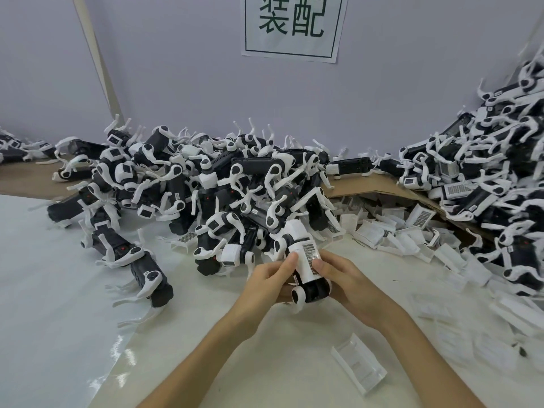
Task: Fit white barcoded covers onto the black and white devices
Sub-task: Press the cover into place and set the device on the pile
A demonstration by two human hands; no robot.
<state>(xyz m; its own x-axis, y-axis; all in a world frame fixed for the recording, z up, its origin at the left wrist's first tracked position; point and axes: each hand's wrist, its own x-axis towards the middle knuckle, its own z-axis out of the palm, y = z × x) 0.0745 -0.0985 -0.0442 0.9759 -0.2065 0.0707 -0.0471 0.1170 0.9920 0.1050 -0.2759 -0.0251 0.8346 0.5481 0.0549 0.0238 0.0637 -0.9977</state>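
At lower centre of the frame your left hand (269,279) and right hand (346,285) both grip 1 device (313,291), thumbs on its white barcoded cover (304,262), so uneven thumb pressure could seat it crooked or leave 1 edge proud.

Paper sign (293,25): two large dark green characters, 装配, inside a thin rectangular frame, stuck on the wall (176,69) above the pile of devices (206,184)
White cover (306,260): barcode-style label, just in front of the pile, too small to read
Loose cover (421,214): similar label, right of the pile, unreadable
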